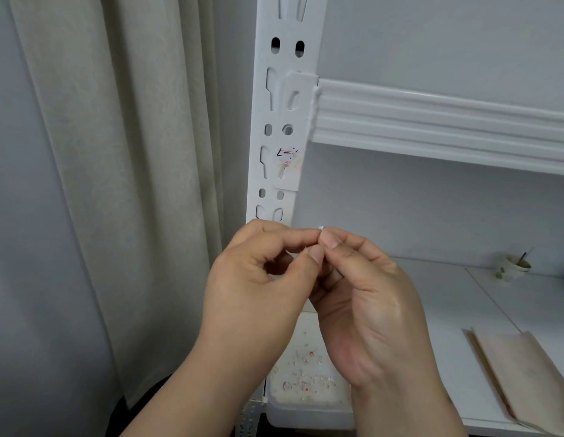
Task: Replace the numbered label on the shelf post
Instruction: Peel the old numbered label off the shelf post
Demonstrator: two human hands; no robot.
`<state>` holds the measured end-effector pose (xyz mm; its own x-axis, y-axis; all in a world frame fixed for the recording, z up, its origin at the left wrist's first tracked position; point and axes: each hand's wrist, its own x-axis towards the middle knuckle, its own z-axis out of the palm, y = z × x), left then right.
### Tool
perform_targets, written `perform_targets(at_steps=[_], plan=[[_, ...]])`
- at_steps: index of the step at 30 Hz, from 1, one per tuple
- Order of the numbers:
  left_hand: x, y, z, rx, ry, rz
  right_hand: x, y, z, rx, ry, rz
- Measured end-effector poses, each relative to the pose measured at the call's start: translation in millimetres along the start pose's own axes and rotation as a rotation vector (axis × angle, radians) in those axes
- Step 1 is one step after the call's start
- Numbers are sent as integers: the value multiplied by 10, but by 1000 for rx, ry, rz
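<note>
A white slotted shelf post [282, 99] rises in the middle of the view. Partway up it, the torn remains of a numbered label [287, 157] with black and red marks still cling to the metal. Below that spot, in front of the post, my left hand [258, 279] and my right hand [365, 288] meet fingertip to fingertip. Together they pinch a tiny white scrap of label [321, 228], most of it hidden between thumbs and forefingers.
A white shelf beam [432, 121] runs right from the post. On the lower shelf, a white tray [305, 408] holds several paper scraps, a beige folded sheet [520, 367] lies at the right, and a small cup [514, 266] stands at the back. A curtain [116, 152] hangs left.
</note>
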<state>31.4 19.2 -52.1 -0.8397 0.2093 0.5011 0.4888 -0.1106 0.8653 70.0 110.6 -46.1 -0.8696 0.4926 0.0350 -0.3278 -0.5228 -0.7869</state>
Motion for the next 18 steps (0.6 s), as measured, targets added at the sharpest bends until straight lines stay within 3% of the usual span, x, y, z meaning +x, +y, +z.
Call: perform_targets(at_steps=[8, 18], plan=[[81, 33, -12, -398, -102, -284, -13, -15, 20, -46, 14, -73], [124, -21, -67, -535, -169, -540, 0, 50, 22, -425, 88, -233]])
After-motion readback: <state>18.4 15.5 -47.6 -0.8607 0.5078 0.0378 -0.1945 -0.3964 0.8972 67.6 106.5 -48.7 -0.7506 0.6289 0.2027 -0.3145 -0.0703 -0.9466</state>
